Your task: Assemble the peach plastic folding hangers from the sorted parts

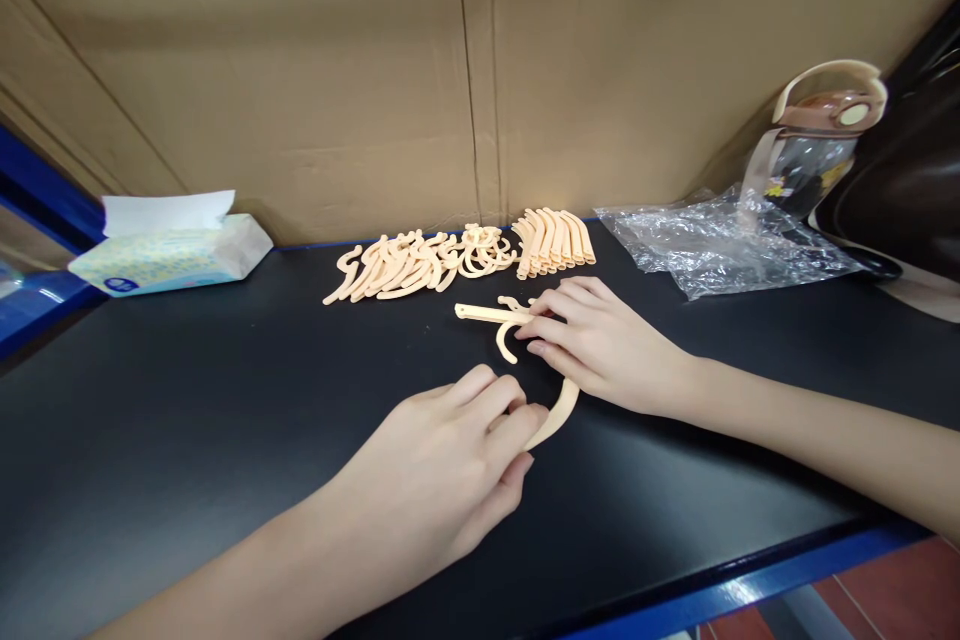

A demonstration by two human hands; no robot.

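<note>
My left hand (465,460) is closed, thumb and fingers pinching the near end of a curved beige plastic arm (560,414), which looks like part of a folding clothes hanger. The arm's far end runs under my right hand (604,340). That hand's fingers are closed on a straight beige hanger arm (487,314) with a small hole at its tip. A curved hook (506,344) sticks out below the straight arm, by my right fingertips. Another small beige piece (511,302) shows just behind it. How these parts join is hidden under the right hand.
Behind my hands lie a pile of curved beige pieces (405,265), a heap of hooks (484,250) and a neat row of arms (555,242). A tissue pack (172,255) is at left; crumpled clear plastic (735,245) and a bottle (814,160) are at right. Cardboard (300,70) stands behind.
</note>
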